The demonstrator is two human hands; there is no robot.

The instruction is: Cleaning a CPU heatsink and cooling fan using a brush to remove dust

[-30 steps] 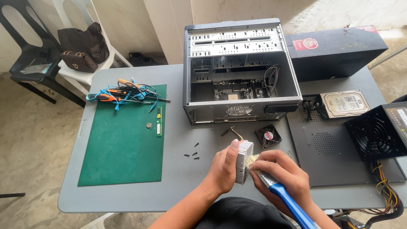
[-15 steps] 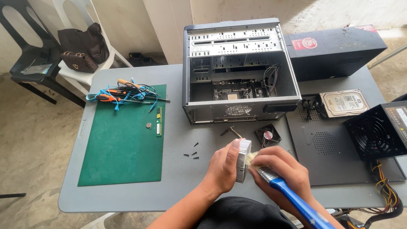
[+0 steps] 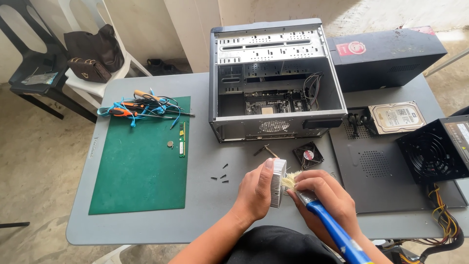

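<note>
One head view: a finned metal heatsink (image 3: 278, 182) is gripped on edge by the left hand (image 3: 256, 191) above the grey table (image 3: 146, 227). A blue-handled brush (image 3: 322, 217) is clasped in the right hand (image 3: 325, 198), bristles touching the fins, near the open computer case (image 3: 273, 78).

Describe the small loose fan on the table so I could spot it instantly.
Start at the open computer case on the grey table. Just below its front right corner, above the right hand, lies the small black fan. Unlike the big boxed power supply, it is bare, with a red hub.
</note>
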